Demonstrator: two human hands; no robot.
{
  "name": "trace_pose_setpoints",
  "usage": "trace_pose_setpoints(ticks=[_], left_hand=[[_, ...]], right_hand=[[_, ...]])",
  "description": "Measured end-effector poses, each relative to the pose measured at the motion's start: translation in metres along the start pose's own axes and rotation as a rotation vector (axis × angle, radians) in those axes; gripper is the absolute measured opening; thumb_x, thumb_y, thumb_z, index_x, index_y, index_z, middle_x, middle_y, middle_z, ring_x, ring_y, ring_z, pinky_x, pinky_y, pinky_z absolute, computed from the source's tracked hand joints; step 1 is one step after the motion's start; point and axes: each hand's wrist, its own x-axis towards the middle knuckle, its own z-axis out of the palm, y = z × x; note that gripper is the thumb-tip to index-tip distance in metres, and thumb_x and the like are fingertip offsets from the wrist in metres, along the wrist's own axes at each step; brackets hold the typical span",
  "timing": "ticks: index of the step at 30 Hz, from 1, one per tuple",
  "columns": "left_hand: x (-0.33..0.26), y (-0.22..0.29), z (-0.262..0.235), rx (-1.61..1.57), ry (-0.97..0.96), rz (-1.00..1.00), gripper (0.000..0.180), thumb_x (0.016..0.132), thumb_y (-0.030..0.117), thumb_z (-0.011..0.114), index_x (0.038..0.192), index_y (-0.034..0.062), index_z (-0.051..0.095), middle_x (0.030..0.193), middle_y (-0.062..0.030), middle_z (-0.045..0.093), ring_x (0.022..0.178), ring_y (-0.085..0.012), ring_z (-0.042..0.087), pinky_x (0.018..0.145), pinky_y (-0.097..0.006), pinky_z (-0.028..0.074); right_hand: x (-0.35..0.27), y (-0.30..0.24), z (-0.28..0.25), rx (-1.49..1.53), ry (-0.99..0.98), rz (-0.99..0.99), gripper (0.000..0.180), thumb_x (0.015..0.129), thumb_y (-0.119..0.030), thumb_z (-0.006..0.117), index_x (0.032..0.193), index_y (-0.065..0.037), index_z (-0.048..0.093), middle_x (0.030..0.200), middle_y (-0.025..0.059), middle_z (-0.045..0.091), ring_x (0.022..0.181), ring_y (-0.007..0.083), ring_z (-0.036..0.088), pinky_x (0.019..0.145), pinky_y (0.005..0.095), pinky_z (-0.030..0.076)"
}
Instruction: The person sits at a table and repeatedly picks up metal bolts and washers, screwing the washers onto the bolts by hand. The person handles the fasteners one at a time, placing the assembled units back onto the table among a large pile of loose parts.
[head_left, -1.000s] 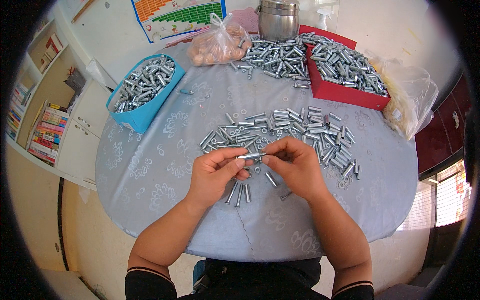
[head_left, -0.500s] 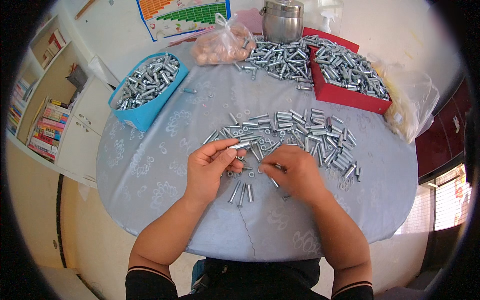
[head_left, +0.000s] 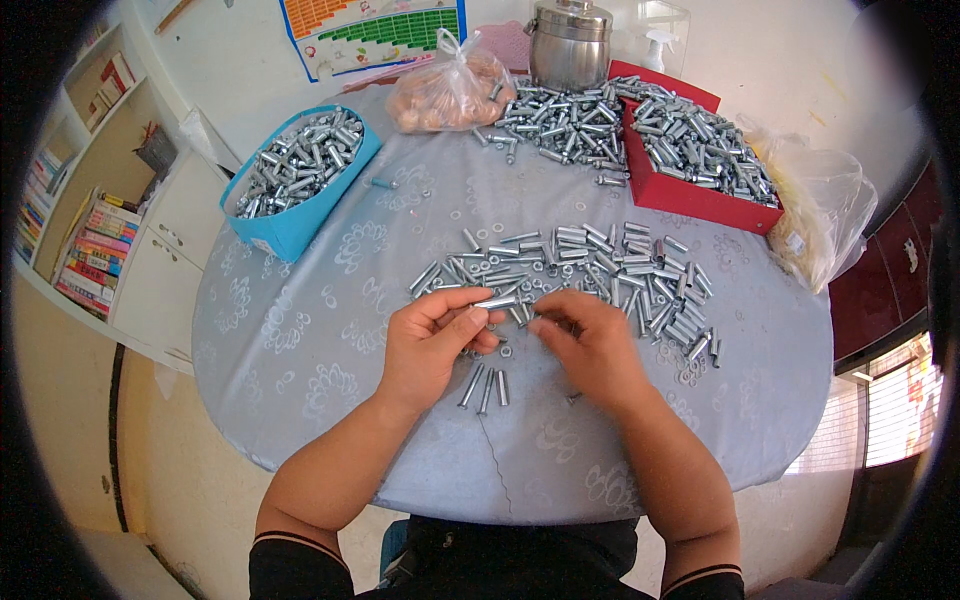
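Between the thumb and fingers of my left hand [head_left: 425, 345] lies a shiny metal sleeve anchor [head_left: 494, 302], its free end pointing right. My right hand [head_left: 595, 345] is beside that end, thumb and fingertips pinched together. What they hold, if anything, is too small to make out. Just in front of the hands, two slim bolts [head_left: 486, 392] and a metal sleeve [head_left: 502, 388] lie on the cloth. A loose nut [head_left: 506, 351] sits between my hands. Beyond them spreads a scatter of metal sleeves [head_left: 640, 268], with bolts and nuts mixed in.
A blue box [head_left: 290, 238] full of anchors stands at the left, a red box [head_left: 700, 207] at the far right. Between them are a heaped pile of anchors [head_left: 570, 125], a tied plastic bag [head_left: 450, 95] and a steel pot [head_left: 570, 45]. Washers [head_left: 690, 372] lie right of my hand.
My right hand has moved up, its fingertips now level with the end of the sleeve anchor. My left hand keeps its hold, nearly in place. The view has shifted slightly.
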Motion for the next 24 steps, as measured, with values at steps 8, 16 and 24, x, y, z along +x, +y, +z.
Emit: trace_pose_setpoints(ticks=[8, 16, 24], left_hand=[[-0.0008, -0.0012, 0.0016, 0.021, -0.026, -0.019, 0.024, 0.093, 0.004, 0.058, 0.115, -0.0017, 0.063, 0.096, -0.0138, 0.071, 0.075, -0.0142, 0.066, 0.068, -0.027, 0.057], [-0.0011, -0.0007, 0.0022, 0.021, -0.044, 0.009, 0.024, 0.093, 0.004, 0.058, 0.116, -0.002, 0.063, 0.096, -0.0136, 0.071, 0.075, -0.014, 0.067, 0.068, -0.027, 0.057], [-0.0024, 0.0004, 0.0034, 0.031, -0.057, -0.02, 0.024, 0.093, 0.005, 0.059, 0.115, -0.003, 0.063, 0.096, -0.0137, 0.07, 0.075, -0.0149, 0.067, 0.069, -0.027, 0.057]], right_hand=[[0.0036, 0.0051, 0.0001, 0.656, 0.109, 0.117, 0.022, 0.086, -0.003, 0.069, 0.107, -0.001, 0.065, 0.093, 0.0015, 0.067, 0.081, 0.0081, 0.06, 0.073, 0.0236, 0.049], [0.0016, 0.0048, -0.0026, 0.554, 0.024, 0.118, 0.021, 0.087, -0.003, 0.068, 0.108, -0.001, 0.065, 0.093, 0.0011, 0.067, 0.081, 0.0074, 0.059, 0.074, 0.0235, 0.048], [0.0006, -0.0001, -0.004, 0.557, -0.058, 0.173, 0.019, 0.089, -0.005, 0.067, 0.107, -0.001, 0.065, 0.092, 0.0014, 0.066, 0.08, 0.0066, 0.058, 0.072, 0.0222, 0.047]])
